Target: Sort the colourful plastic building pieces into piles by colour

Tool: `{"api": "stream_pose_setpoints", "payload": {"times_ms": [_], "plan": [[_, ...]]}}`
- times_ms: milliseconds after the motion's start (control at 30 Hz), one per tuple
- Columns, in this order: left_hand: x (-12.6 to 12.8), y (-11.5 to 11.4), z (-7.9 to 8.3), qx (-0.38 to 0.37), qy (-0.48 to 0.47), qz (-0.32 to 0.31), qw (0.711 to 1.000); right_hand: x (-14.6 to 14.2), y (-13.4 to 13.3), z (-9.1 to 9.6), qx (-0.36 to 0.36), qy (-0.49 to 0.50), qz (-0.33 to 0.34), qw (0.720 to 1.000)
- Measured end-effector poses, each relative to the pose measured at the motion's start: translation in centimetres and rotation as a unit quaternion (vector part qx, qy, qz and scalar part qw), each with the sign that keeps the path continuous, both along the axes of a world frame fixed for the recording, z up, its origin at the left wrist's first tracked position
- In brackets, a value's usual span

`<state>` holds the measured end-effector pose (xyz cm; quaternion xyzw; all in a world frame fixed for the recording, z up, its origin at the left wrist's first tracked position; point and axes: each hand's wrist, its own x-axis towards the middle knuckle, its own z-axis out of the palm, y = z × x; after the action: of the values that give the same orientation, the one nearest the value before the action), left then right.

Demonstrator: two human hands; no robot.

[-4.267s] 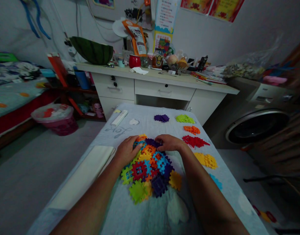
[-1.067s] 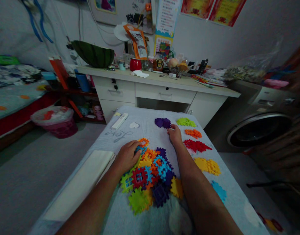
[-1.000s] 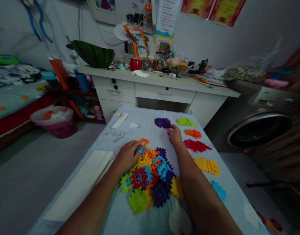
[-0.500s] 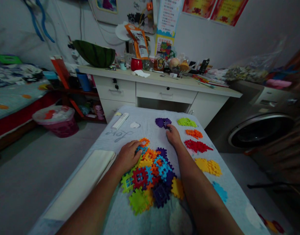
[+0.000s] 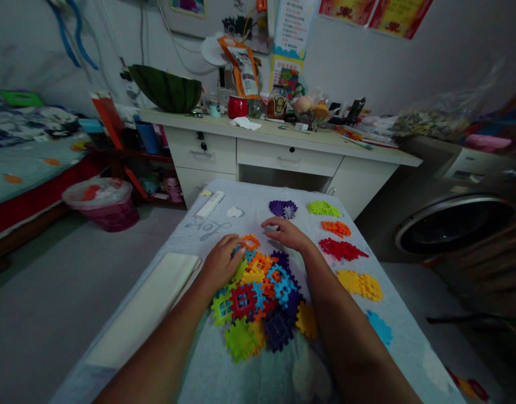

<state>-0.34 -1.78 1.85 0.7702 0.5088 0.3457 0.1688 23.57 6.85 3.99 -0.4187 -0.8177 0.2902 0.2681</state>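
A mixed heap of toothed plastic building tiles (image 5: pixel 260 269) in several colours lies on the cloth-covered table. My left hand (image 5: pixel 222 259) rests at the heap's upper left edge, thumb and fingers apart, beside an orange frame tile (image 5: pixel 250 242) and a partly hidden blue tile (image 5: pixel 248 254). My right hand (image 5: pixel 286 233) hovers just beyond the heap, palm inward, fingers stretched and holding nothing. Past it sits a group of purple tiles (image 5: pixel 278 207), with a greyish patterned tile (image 5: pixel 288 212) at its near side.
Down the table's right side lie green tiles (image 5: pixel 324 208), orange tiles (image 5: pixel 336 228), red tiles (image 5: pixel 342 249), yellow tiles (image 5: pixel 359 284) and a blue tile (image 5: pixel 379 327). On the left are a folded white cloth (image 5: pixel 146 308) and a white bar (image 5: pixel 210 205). A cluttered desk (image 5: pixel 258 133) stands behind.
My right hand has drawn back from the purple group toward the heap and opened. The greyish tile now lies uncovered by the purple ones. My left hand has barely moved.
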Motion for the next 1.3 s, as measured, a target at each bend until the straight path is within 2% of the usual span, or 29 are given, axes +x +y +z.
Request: {"api": "stream_pose_setpoints", "payload": {"times_ms": [67, 133, 267, 400, 567, 700, 800, 867, 1033, 1133, 1300], "plan": [[-0.1, 0.1, -0.1, 0.004, -0.008, 0.015, 1.0, -1.1, -0.6, 0.1, 0.0, -0.03, 0.084, 0.996], [-0.2, 0.2, -0.3, 0.009, -0.014, 0.023, 1.0, -2.0, -0.9, -0.2, 0.013, -0.064, 0.115, 0.991], [-0.2, 0.4, -0.3, 0.01, -0.005, 0.026, 1.0, -2.8, -1.0, -1.0, 0.025, -0.071, 0.084, 0.994], [-0.1, 0.4, -0.4, 0.005, 0.028, 0.008, 1.0, -2.5, -0.8, -1.3, -0.002, -0.04, 0.054, 0.998], [0.0, 0.4, -0.7, 0.002, 0.06, -0.008, 0.998, -2.4, -1.1, -1.0, 0.014, -0.063, 0.089, 0.994], [-0.1, 0.4, -0.9, 0.003, 0.062, 0.002, 0.998, -2.5, -1.2, -0.4, 0.021, -0.074, 0.071, 0.994], [-0.2, 0.4, -0.8, 0.002, 0.068, -0.02, 0.997, -1.9, -1.1, 0.5, 0.028, -0.035, 0.025, 0.999], [-0.2, 0.5, -0.8, 0.004, 0.073, -0.036, 0.997, -1.0, -1.0, 1.4, 0.041, -0.014, -0.033, 0.999], [-0.3, 0.7, -0.8, 0.003, 0.076, -0.046, 0.996, 2.8, -1.2, 4.1, 0.036, 0.031, -0.169, 0.985], [-0.3, 0.7, -1.0, 0.008, 0.075, -0.046, 0.996, 6.1, -1.2, 5.2, 0.042, 0.037, -0.264, 0.963], [-0.3, 0.7, -1.1, 0.016, 0.077, -0.046, 0.996, 11.8, -0.2, 5.2, 0.018, -0.061, -0.398, 0.915]]}}
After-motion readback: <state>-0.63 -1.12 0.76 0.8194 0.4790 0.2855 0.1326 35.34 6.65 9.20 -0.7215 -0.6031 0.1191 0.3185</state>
